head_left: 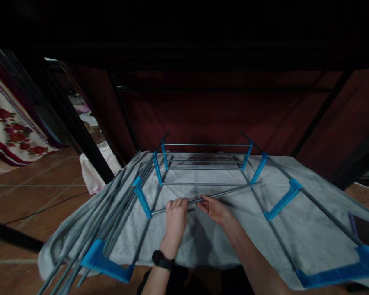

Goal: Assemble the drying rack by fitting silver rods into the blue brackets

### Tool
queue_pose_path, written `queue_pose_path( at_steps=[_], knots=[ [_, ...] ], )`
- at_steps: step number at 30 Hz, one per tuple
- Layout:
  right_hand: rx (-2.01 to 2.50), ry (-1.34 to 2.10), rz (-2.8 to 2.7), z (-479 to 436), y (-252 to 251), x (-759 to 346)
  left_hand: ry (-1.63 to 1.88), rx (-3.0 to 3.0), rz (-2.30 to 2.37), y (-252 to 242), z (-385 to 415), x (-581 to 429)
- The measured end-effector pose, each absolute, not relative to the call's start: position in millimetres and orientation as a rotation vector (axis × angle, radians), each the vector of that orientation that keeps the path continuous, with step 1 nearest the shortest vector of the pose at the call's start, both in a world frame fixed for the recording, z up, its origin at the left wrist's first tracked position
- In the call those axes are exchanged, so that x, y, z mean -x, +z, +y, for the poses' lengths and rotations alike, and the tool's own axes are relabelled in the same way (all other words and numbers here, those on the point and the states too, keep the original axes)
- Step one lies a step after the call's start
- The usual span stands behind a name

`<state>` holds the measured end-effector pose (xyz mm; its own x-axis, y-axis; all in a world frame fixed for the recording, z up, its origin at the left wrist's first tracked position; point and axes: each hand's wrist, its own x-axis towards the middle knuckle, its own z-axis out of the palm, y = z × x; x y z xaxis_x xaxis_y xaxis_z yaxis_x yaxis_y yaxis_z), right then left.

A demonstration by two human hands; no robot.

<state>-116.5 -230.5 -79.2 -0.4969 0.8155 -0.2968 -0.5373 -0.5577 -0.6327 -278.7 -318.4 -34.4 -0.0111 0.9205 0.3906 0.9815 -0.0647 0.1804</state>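
Observation:
A thin grey metal rod [233, 189] slants across a partly assembled rack of grey tubes and blue plastic brackets. My left hand [176, 215] is closed around the rod left of its middle. Just to the right, my right hand [214, 209] pinches the same rod between thumb and fingers. The rod's left end meets the foot of a blue bracket [143, 198]. Its right end passes by the lower end of another bracket [259, 169] and sticks out beyond it. Farther back, several crossbars [206, 168] span the two sides.
A bundle of loose grey rods [110, 217] lies along the left of the grey cloth [209, 250] under the rack. A dark phone-like device [367, 231] rests at the right. Dark posts and maroon fabric [215, 110] stand behind; a striped cloth [100, 168] lies on the tiled floor.

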Motion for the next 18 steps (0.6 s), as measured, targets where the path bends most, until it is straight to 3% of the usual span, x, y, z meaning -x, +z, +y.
queue_pose_path(
  at_steps=[5,13,18],
  knots=[
    [0.748,1.98,-0.442,-194.8,-89.2,131.8,-0.997,1.846,-1.978,-51.6,-273.5,289.8],
    [0.733,1.704,-0.365,-154.2,-98.9,156.6,-1.93,0.914,-2.374,-82.7,-211.1,349.7],
    [0.729,1.652,-0.356,-142.8,-97.7,177.6,-2.102,0.839,-2.315,-91.8,-180.3,394.0]
  ],
)
